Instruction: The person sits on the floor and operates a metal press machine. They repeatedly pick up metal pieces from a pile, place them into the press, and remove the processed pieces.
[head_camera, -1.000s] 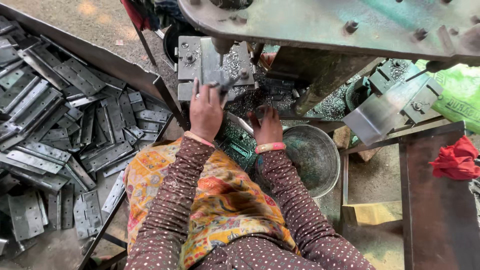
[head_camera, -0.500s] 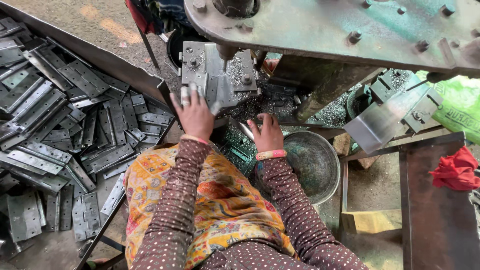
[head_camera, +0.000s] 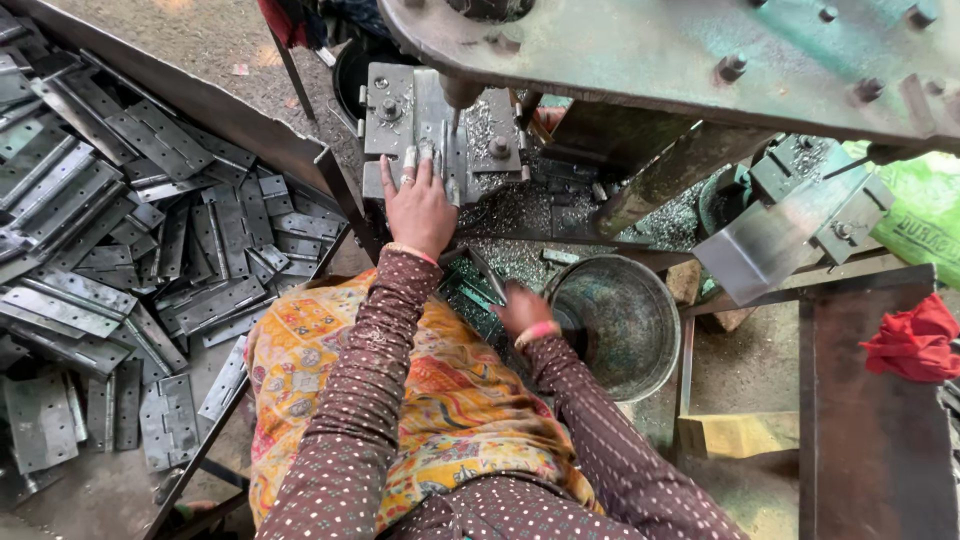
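My left hand (head_camera: 418, 205) lies on a grey metal plate (head_camera: 425, 120) on the press bed, fingers stretched forward and pinning it just left of the punch tip (head_camera: 458, 98). My right hand (head_camera: 520, 310) is lower and closer to my body. It is blurred and reaches down among thin metal strips in a small box (head_camera: 468, 290) beside my lap. Whether its fingers have closed on a strip is unclear. Both sleeves are dark brown with dots, and a patterned orange cloth (head_camera: 330, 340) covers my lap.
A big heap of grey hinge plates (head_camera: 120, 250) fills a tray on the left. A round metal bowl (head_camera: 625, 320) sits right of my right hand. The green press frame (head_camera: 650, 50) hangs overhead. A red rag (head_camera: 915, 340) lies on a dark metal surface at right.
My right hand has dropped from the press bed down and back toward the box of strips. My left hand stays on the plate, now slightly further forward under the punch.
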